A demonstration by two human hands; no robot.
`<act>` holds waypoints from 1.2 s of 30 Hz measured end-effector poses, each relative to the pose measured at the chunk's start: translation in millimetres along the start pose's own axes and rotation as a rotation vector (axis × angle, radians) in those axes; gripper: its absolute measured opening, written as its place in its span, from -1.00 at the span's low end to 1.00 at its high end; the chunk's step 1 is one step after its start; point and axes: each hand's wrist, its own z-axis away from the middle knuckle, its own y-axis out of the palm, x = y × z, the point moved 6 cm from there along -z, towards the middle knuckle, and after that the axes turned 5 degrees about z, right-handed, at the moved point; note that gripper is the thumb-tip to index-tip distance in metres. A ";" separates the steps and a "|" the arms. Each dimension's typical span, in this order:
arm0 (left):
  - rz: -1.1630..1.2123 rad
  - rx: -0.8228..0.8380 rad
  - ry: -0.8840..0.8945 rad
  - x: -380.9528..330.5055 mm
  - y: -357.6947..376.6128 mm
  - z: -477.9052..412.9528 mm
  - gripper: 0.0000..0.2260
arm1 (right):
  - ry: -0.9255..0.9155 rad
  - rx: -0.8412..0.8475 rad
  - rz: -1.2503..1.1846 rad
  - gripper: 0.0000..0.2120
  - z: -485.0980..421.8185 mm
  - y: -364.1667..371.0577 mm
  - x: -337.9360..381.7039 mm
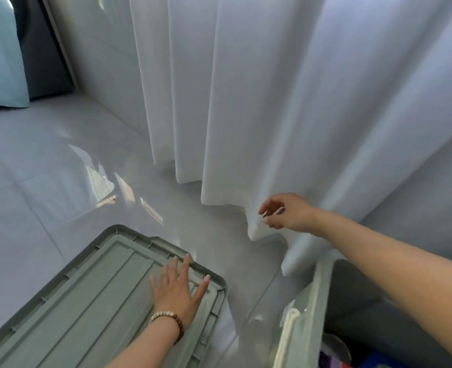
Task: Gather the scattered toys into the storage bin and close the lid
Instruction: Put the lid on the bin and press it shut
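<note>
Head view: your left hand (178, 290) lies flat on the lid (86, 301); your right hand (286, 212) curls at the curtain (246, 128) hem, grip unclear.

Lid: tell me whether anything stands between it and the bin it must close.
Only bare floor separates the lid from the bin. The right forearm, though, crosses above the bin's open top, the right hand out at the curtain hem; it would likely have to clear first. The left hand lies flat on the lid.
</note>
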 end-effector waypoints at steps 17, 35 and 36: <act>-0.066 -0.192 0.288 -79.5 -118.5 248.1 -0.42 | 0.262 -0.288 -0.176 -0.75 339.6 -30.1 -54.2; 0.268 -0.105 -0.419 205.9 -68.2 251.7 0.02 | 0.340 0.125 -0.807 -0.32 218.4 236.6 78.2; 0.325 -0.108 -0.459 219.3 -56.8 250.5 0.10 | 0.405 0.129 -0.801 -0.24 215.9 262.4 68.4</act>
